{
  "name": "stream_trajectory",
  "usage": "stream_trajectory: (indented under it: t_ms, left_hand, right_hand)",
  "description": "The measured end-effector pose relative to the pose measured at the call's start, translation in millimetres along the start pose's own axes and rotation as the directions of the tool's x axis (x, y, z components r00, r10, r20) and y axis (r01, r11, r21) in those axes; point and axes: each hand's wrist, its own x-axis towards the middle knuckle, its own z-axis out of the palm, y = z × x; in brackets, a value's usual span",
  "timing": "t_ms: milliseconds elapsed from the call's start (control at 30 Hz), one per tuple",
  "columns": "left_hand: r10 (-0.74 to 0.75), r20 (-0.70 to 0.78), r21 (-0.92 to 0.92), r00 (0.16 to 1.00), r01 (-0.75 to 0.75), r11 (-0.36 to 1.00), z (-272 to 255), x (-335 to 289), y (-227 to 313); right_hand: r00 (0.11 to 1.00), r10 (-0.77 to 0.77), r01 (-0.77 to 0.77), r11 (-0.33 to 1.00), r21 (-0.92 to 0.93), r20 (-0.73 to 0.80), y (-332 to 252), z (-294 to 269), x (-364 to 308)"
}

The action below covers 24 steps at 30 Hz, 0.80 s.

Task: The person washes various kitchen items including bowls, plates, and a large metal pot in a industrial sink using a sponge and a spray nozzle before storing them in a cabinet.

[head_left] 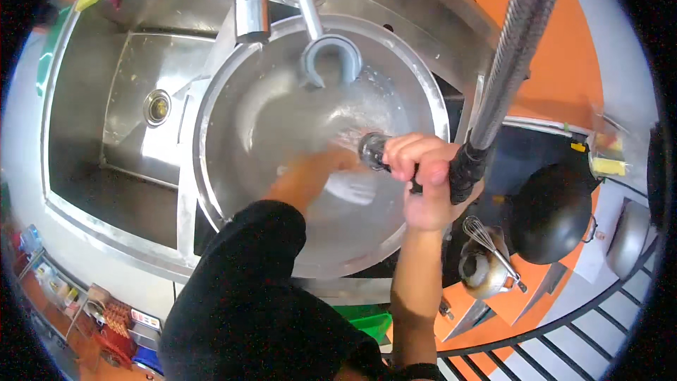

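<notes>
My right hand (423, 162) is wrapped round the black grip of a spray nozzle (372, 149), which hangs on a braided metal hose (518, 42). The nozzle points left, over a large round metal bowl (200, 142) that holds cloudy water. My left hand (343, 159) is down in the bowl close to the nozzle's head, with water splashing around it. Its fingers are smeared by motion. Just below that hand, a whitish thing (350, 190) shows in the water; its kind cannot be made out.
Left of the bowl is a rectangular steel sink basin (123, 187) with a drain (157, 107). A chrome faucet (252, 7) and a long-handled grey round-headed tool (331, 56) reach over the bowl. Rightward stand a black wok (553, 213) and a small pot with a whisk (482, 233).
</notes>
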Motion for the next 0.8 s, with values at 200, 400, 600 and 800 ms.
stream_trajectory:
  t_ms: [200, 400, 600, 800]
  left_hand:
    - [0.476, 0.085, 0.064, 0.875, -0.482, 0.874, 48.5, -69.9, -25.1]
    - [0.066, 0.217, 0.081, 0.974, -0.085, 0.993, -70.1, -109.3, -64.5]
    - [-0.302, -0.647, -0.191, 0.701, 0.235, 0.953, -94.8, -29.5, -93.0]
    - [-0.067, -0.333, 0.042, 0.94, 0.086, 0.995, -81.3, 45.1, -94.7]
  right_hand:
    - [0.992, -0.07, 0.057, 0.991, 0.124, 0.107, 0.1, 13.5, 15.4]
    - [0.965, 0.14, -0.208, 0.923, 0.323, 0.219, 14.1, 8.2, 0.5]
    - [0.987, 0.154, -0.162, 0.915, 0.368, 0.05, 18.2, 16.2, -0.4]
    - [0.995, 0.099, -0.102, 0.985, 0.137, 0.034, -1.2, 14.4, -7.3]
